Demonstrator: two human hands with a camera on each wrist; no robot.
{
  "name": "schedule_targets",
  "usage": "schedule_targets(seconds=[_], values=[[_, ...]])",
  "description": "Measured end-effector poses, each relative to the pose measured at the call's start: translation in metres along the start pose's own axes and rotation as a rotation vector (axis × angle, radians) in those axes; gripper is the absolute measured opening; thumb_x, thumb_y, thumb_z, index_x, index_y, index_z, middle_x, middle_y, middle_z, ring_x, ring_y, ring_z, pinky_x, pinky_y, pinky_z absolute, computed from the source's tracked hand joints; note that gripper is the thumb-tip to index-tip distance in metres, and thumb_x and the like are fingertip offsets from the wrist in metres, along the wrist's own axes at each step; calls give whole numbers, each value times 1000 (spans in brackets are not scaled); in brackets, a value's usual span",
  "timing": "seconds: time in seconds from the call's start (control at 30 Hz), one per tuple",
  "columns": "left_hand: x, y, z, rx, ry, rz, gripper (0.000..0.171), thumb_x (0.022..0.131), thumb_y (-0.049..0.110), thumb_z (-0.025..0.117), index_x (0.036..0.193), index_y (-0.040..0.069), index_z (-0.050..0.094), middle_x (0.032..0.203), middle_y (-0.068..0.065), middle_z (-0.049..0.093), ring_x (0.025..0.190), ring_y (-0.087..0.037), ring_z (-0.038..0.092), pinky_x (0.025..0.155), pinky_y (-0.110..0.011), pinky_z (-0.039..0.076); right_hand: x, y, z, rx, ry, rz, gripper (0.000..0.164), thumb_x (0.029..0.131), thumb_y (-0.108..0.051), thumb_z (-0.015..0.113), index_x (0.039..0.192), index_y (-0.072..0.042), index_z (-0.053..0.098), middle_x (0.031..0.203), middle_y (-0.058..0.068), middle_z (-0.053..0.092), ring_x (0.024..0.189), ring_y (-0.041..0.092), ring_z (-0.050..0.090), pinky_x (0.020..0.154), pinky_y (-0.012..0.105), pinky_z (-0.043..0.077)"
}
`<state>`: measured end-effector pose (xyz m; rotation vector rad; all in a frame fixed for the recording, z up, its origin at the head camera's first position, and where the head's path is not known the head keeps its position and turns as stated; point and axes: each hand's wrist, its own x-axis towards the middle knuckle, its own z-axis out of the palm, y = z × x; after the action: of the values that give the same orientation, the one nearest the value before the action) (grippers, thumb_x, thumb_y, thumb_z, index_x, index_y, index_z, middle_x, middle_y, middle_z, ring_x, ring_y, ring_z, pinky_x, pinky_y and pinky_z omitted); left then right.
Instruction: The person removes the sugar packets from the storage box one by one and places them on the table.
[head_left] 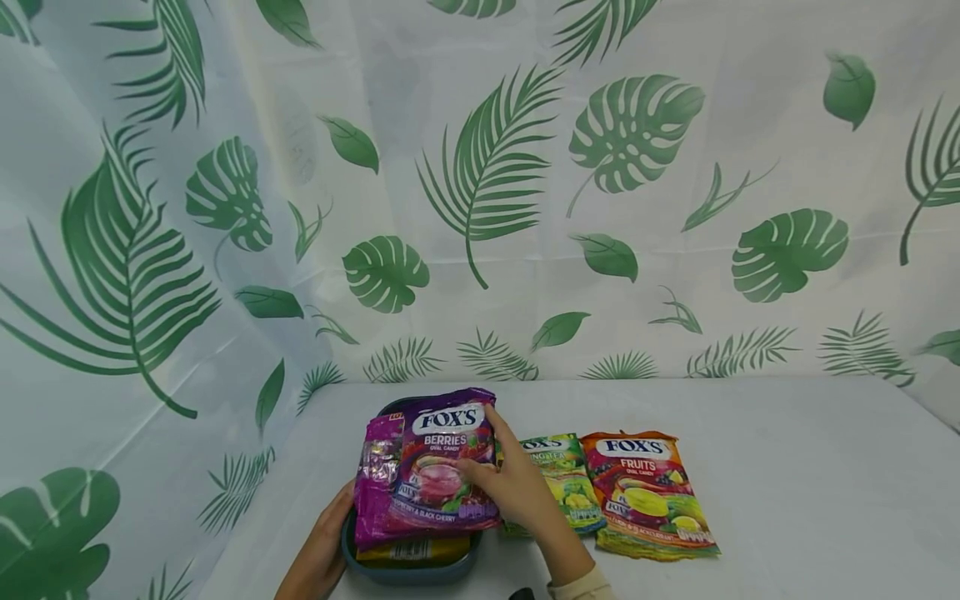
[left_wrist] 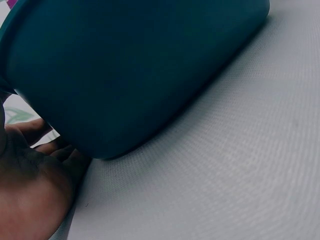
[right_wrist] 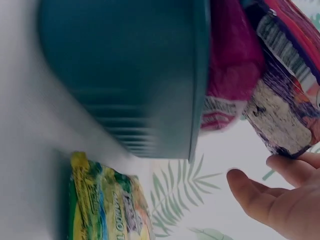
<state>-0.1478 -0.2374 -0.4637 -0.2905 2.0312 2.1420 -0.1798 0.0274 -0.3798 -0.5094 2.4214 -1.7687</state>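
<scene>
My right hand (head_left: 517,486) pinches the right side of a purple bag of Fox's Berries candy (head_left: 442,467), thumb on its front and fingers behind. The bag is tilted up over a teal plastic tub (head_left: 420,575), overlapping a magenta candy bag (head_left: 378,467) in the head view. A yellow packet (head_left: 412,551) shows at the tub's near end. Against the tub's left outer wall rests my left hand (head_left: 324,537), fingers extended along it; in the left wrist view its fingers (left_wrist: 55,145) lie close to the tub's lower edge.
Right of the tub, a green Fox's Spring Tea candy bag (head_left: 570,483) lies on the white tabletop (head_left: 810,483). Beside it is an orange-red Fox's Fruits candy bag (head_left: 648,496). A white leaf-printed curtain (head_left: 525,208) hangs behind and along the left. A small dark object (head_left: 522,594) shows at the bottom edge.
</scene>
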Motion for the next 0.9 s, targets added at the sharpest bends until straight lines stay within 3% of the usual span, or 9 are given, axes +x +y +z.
schedule_targets(seconds=[0.1,0.2,0.6,0.9], values=[[0,1,0,-2,5,-10,89,95,62,32,151,-1,2,157,-26,0,144,-45,1,116,-57,8,-1,0,-4,39,-12,40,78,88,-34,66,151,-15,23,149,26,35,118,46,54,89,57,51],[1,1,0,-6,9,-18,90,95,63,32,151,0,2,157,-26,0,144,-45,1,116,-57,7,-2,-1,-6,71,-20,42,77,89,-33,65,151,-14,24,148,27,34,108,42,61,82,52,55],[-1,1,0,-6,4,-3,84,98,57,31,151,-1,3,157,-25,0,145,-44,-1,116,-56,6,-2,-2,-20,104,38,34,71,92,-23,62,151,-12,24,148,28,34,132,49,38,96,60,46],[0,1,-1,-15,9,-12,82,98,57,31,151,0,4,158,-24,1,145,-43,0,117,-56,7,0,-1,-26,194,50,92,90,83,-17,72,153,-16,15,157,19,19,129,49,41,87,52,54]])
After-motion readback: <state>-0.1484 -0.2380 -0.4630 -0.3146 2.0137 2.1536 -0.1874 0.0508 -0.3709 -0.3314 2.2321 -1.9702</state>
